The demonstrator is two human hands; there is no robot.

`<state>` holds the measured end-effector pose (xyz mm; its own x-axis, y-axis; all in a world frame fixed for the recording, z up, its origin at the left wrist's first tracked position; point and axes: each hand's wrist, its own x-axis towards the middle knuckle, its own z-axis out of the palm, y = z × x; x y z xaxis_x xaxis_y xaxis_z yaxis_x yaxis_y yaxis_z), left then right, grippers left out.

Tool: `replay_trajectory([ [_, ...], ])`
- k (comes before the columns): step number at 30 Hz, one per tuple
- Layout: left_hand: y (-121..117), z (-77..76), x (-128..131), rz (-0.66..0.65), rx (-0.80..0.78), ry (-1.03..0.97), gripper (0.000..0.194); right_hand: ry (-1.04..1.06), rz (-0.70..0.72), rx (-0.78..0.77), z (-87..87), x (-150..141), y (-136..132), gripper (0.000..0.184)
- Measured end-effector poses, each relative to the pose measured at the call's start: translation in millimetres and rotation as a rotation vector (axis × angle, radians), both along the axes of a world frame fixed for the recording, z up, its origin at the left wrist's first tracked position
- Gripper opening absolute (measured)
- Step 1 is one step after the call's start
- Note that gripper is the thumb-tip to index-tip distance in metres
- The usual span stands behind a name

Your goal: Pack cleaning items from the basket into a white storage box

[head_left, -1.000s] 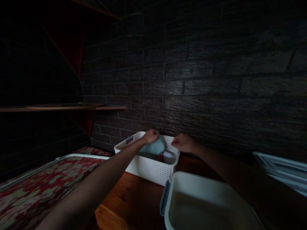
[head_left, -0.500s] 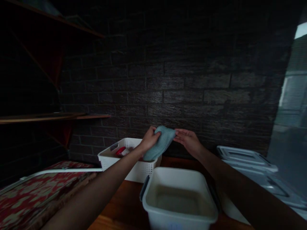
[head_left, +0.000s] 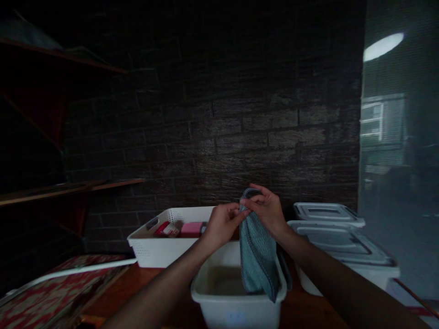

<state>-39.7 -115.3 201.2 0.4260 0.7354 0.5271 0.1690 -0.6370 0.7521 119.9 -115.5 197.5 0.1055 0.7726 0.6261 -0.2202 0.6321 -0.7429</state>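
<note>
A teal knitted cloth [head_left: 257,256] hangs down from both my hands over a white plastic tub [head_left: 236,304]. My right hand [head_left: 269,210] grips its top edge, fingers curled round the fabric. My left hand [head_left: 222,224] pinches the same top edge from the left side. The cloth's lower end drapes over the tub's right rim. Behind the hands stands a white perforated basket [head_left: 161,249] with red and pink items inside.
Two lidded white bins [head_left: 338,237] stand at the right by a glass pane. A red patterned tray [head_left: 51,292] lies at the lower left on the wooden table. Wooden shelves [head_left: 68,189] hang at left on a dark brick wall.
The cloth has come out of the perforated basket and moved right, over the tub. It now hangs unfolded from both hands. The view has turned to the right.
</note>
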Motion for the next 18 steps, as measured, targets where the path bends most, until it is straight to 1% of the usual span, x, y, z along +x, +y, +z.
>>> replay_trajectory([
  [1,0.7,-4.0,1.6,-0.061,-0.070,-0.021,0.035,-0.017,-0.014,-0.002,-3.4,2.5,-0.6,0.074],
  [2,1.7,-7.0,2.1,-0.093,-0.117,-0.030,0.037,-0.046,-0.041,-0.005,-5.5,6.0,-1.6,0.075],
  [3,3.5,-8.8,1.3,-0.094,-0.143,-0.036,0.039,-0.083,-0.080,-0.007,-6.5,10.9,-2.9,0.075],
  [4,6.3,-9.3,-1.1,-0.070,-0.155,-0.049,0.041,-0.116,-0.130,-0.008,-6.7,17.6,-4.6,0.073],
  [6,14.5,-6.5,-10.2,0.017,-0.166,-0.116,0.044,-0.166,-0.227,-0.017,-6.6,36.4,-8.8,0.064],
  [8,24.2,1.2,-22.9,0.125,-0.142,-0.191,0.043,-0.221,-0.290,-0.048,-8.9,60.1,-12.8,0.049],
  [9,28.2,6.5,-29.1,0.166,-0.124,-0.214,0.043,-0.276,-0.306,-0.078,-11.5,71.8,-14.4,0.044],
  [11,31.7,18.9,-38.1,0.193,-0.089,-0.211,0.042,-0.419,-0.299,-0.150,-17.9,89.8,-17.1,0.036],
  [12,31.0,25.3,-39.9,0.176,-0.074,-0.184,0.042,-0.474,-0.303,-0.176,-20.6,94.5,-18.4,0.039],
  [14,25.5,37.6,-37.4,0.094,-0.050,-0.094,0.043,-0.557,-0.317,-0.199,-21.9,93.1,-20.8,0.055],
  [16,17.9,47.7,-28.5,-0.013,-0.030,0.016,0.043,-0.590,-0.278,-0.177,-15.6,78.4,-22.5,0.074],
  [17,14.7,51.6,-23.0,-0.062,-0.020,0.068,0.042,-0.588,-0.206,-0.157,-10.0,67.8,-22.5,0.077],
  [18,12.4,54.6,-17.6,-0.101,-0.009,0.113,0.040,-0.564,-0.089,-0.127,-3.5,56.3,-21.7,0.072],
])
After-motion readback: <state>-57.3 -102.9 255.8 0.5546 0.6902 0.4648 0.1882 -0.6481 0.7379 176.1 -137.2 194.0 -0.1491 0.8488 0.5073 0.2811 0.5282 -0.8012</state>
